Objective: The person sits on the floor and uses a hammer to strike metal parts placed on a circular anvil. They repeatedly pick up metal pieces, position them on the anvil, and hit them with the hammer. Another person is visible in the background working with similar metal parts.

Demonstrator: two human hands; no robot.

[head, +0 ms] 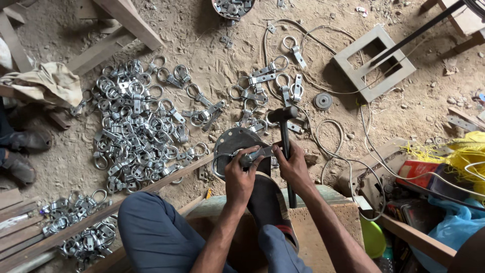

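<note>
The left hand (pixel 241 174) was closed around a metal ring piece (pixel 251 157) on the round iron plate (pixel 233 141). The right hand (pixel 291 164) gripped a hammer (pixel 284 132) just beside it. A big pile of shiny ring pieces (pixel 136 126) lay on the sandy ground nearby.

Heap of silver metal ring-and-strap fittings (pixel 134 124) on sandy floor (pixel 212 60); grey square metal frame (pixel 374 63); crumpled beige cloth (pixel 50 83); blue plastic bag (pixel 454 227).

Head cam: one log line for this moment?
left hand: holds ring clamp on round plate | right hand: grips hammer | pile of clamps left
</note>
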